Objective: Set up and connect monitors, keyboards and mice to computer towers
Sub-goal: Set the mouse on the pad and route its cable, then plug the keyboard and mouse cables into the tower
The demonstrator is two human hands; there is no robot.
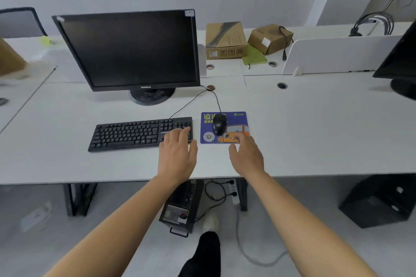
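**Workstation laid out, fingers spread**

Long white laminate desk (315, 130) spans the middle of the frame. A black flat-screen monitor (132, 49) on a round base stands on it at upper left of centre, its screen dark. Below the desk's near edge, at lower centre, a black computer tower (180, 204) sits on the grey floor, its rear panel facing the camera.

A black full-size keyboard (130, 134) lies in front of the monitor, slightly angled. Just beside its right end lies a blue rectangular mouse pad (236, 121) printed with yellow characters and an orange cartoon car.

The left hand (177, 153) reaches in from below with fingers straight, resting on the number-pad end of the keyboard and gripping nothing. The right hand (246, 155) is likewise flat, fingertips touching the pad's lower edge.

A black corded mouse (219, 124) sits on the pad's left half, above and between the two hands, touched by neither.
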